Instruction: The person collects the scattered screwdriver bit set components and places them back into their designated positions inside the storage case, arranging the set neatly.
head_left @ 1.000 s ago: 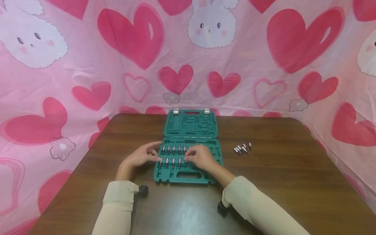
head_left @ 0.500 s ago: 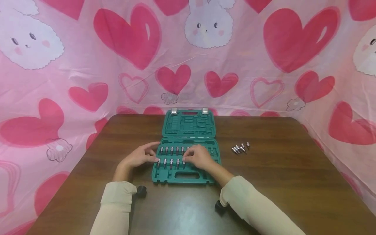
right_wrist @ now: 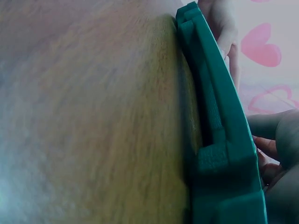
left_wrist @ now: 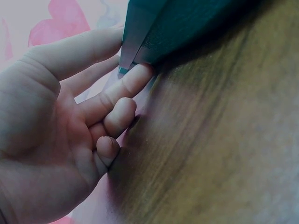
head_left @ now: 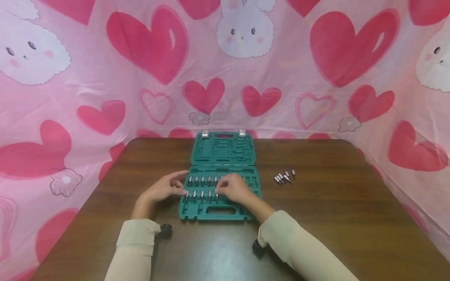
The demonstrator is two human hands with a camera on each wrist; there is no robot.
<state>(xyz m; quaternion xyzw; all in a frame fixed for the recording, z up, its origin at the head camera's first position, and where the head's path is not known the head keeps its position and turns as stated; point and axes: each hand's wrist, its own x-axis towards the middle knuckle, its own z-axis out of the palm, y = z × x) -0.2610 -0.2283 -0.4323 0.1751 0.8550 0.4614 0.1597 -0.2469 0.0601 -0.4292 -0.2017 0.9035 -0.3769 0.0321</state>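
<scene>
The left hand (head_left: 164, 190) lay loosely spread against the left edge of an open green case (head_left: 230, 201); the right hand (head_left: 236, 189) pinched a silvery bit socket (head_left: 217, 196) at the case's near row; a crooked push (likeliest slip) could have left it tilted.

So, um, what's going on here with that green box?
A person is using both hands at an open green case. Their right-hand grip pinches a small metal bit at the right end of the near row; I can't tell if it's fully in its slot. Their left-hand grip touches the case's left edge. More bits sit inside in two rows, and some loose bits lie on the table to the right.
</scene>
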